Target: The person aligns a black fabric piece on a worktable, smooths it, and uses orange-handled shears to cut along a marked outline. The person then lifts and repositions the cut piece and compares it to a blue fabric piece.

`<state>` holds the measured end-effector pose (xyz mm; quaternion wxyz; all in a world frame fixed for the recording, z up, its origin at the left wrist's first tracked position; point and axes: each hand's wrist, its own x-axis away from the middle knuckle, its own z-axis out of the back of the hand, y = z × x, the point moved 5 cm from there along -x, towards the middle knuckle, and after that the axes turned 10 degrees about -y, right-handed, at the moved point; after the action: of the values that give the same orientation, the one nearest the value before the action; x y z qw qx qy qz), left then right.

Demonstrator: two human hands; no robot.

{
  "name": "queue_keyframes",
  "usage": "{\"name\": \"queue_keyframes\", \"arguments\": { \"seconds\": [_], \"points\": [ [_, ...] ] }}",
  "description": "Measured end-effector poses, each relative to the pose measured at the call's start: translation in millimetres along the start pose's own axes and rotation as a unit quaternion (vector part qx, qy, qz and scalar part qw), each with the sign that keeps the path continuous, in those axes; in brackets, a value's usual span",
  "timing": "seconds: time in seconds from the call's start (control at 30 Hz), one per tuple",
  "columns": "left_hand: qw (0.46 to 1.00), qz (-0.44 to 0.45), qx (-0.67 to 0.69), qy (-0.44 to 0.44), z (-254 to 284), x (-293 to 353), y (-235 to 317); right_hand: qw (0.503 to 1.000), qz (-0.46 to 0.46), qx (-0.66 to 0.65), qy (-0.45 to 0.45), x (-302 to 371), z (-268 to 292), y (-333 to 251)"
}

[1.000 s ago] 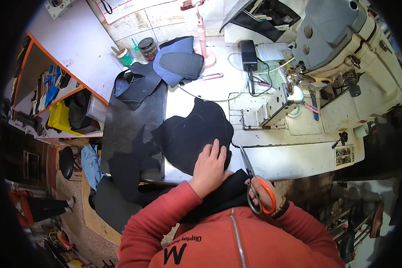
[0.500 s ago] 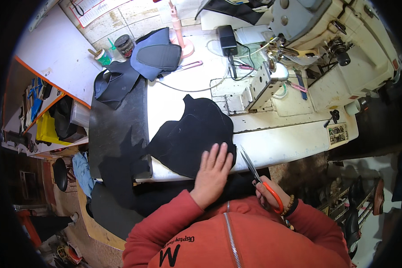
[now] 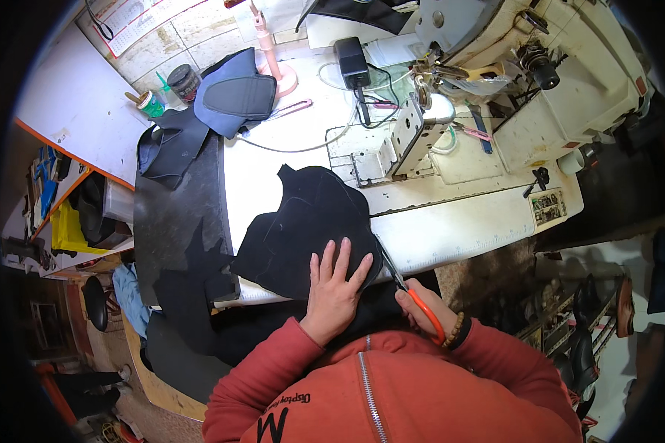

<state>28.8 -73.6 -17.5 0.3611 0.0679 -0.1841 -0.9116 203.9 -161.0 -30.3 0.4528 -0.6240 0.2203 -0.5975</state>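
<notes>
A black fabric piece (image 3: pixel 303 214) with a curved outline and faint pale lines lies on the white table. My left hand (image 3: pixel 334 292) rests flat on its near part, fingers spread. In my right hand (image 3: pixel 425 306) is a pair of scissors (image 3: pixel 425 310) with orange handles. Their metal blades point away from me and lie against the right edge of the black piece. Whether any fabric is between the blades, I cannot tell. More black material (image 3: pixel 273 328) hangs along the table's front edge below my left hand.
A sewing machine (image 3: pixel 488 111) stands at the right, a black power adapter (image 3: pixel 352 63) behind the fabric. At the back left are a blue-grey padded piece (image 3: pixel 236 92), a pink stand (image 3: pixel 270 55) and a dark jar (image 3: pixel 183 81). Shoes on a rack (image 3: pixel 584 325) stand lower right.
The scissors have moved from just right of the fabric up to its right edge. My left hand has stayed flat on the piece, fingers now wider apart. The whole view has shifted slightly.
</notes>
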Motion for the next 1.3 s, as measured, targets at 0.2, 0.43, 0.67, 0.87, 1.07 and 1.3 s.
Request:
{"name": "queue_keyframes", "arguments": {
  "seconds": [0.2,0.43,0.67,0.87,1.07,1.3],
  "points": [
    [1.0,0.005,-0.001,-0.009,-3,1,0,0.998,0.013,0.047,0.041,-3,1,0],
    [0.999,0.005,0.017,-0.027,1,0,1,0.998,-0.01,-0.046,0.03,-1,-1,3],
    [0.993,-0.018,0.094,-0.064,14,11,1,0.989,-0.001,-0.137,-0.049,-2,-1,-10],
    [0.992,-0.057,0.07,-0.093,13,25,9,0.991,-0.012,-0.126,-0.036,-11,-4,-19],
    [0.991,-0.048,0.089,-0.092,13,28,11,0.994,-0.023,-0.103,-0.014,-10,-4,-14],
    [0.985,-0.05,0.106,-0.124,20,32,7,0.999,0.013,-0.04,0.002,-10,-4,-11]
  ]
}}
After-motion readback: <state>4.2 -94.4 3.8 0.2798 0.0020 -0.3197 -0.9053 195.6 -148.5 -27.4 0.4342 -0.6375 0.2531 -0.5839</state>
